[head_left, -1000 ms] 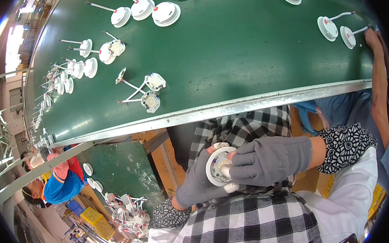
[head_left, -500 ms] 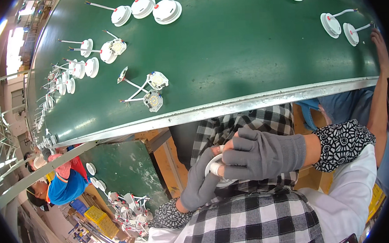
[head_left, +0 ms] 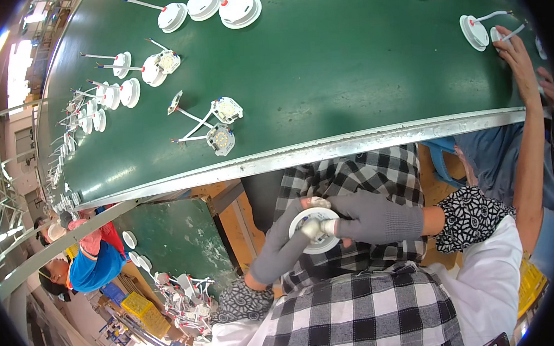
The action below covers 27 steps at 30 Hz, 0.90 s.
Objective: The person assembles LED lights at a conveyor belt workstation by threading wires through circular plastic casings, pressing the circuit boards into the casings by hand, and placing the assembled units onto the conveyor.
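Over my lap I hold a round white downlight housing (head_left: 321,248) with its open face up. Part of a circuit board (head_left: 311,220) shows inside it. My left hand (head_left: 283,245), in a grey glove with bare or taped fingertips, grips the rim from the left, its thumb over the inside. From the right my right hand (head_left: 372,218), gloved the same way, closes on the rim, and its thumb also reaches in. Both thumbs meet near the middle and hide part of the board. The fingers underneath are hidden.
Ahead stands a green workbench (head_left: 346,61) with a metal edge (head_left: 326,149). Loose LED boards (head_left: 221,140) with wires and several white downlights (head_left: 240,11) lie on it. A co-worker's hand (head_left: 516,57) touches a downlight at right. At lower left, wired parts (head_left: 186,299) cover a side table (head_left: 186,235).
The housing has turned its open face up, and my right hand has shifted from over it to its right side. The co-worker's hand has moved onto a downlight.
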Each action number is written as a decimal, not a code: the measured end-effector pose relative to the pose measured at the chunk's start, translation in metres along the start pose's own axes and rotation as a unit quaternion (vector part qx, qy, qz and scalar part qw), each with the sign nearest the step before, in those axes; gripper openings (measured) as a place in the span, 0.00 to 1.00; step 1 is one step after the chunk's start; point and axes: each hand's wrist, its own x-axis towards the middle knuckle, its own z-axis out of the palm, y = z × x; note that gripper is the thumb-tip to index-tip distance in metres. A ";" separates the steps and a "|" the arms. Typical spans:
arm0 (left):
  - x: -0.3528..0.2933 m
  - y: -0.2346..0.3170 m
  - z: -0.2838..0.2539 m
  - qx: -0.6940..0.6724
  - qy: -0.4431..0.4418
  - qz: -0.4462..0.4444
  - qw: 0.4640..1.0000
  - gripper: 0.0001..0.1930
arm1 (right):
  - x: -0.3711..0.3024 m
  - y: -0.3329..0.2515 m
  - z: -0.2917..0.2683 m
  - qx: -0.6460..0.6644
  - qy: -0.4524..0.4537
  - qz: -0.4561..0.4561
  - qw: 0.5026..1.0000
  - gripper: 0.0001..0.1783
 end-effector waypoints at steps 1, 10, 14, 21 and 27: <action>-0.002 0.001 -0.007 -0.013 -0.058 0.011 0.998 0.26 | -0.001 -0.004 -0.001 -0.009 -0.014 0.015 1.000 0.21; -0.001 -0.007 -0.010 0.223 -0.115 0.103 0.963 0.48 | 0.005 0.007 0.009 0.038 -0.028 0.040 0.998 0.23; -0.003 -0.027 -0.008 0.201 -0.092 0.116 0.968 0.49 | 0.006 0.010 0.014 0.058 0.002 0.027 0.998 0.22; 0.007 -0.030 -0.008 0.175 0.009 0.114 0.978 0.49 | 0.018 0.015 0.022 0.009 0.117 -0.114 0.987 0.25; 0.001 -0.029 -0.009 0.163 0.043 0.107 0.980 0.50 | 0.009 -0.001 0.025 0.040 0.103 -0.028 0.994 0.27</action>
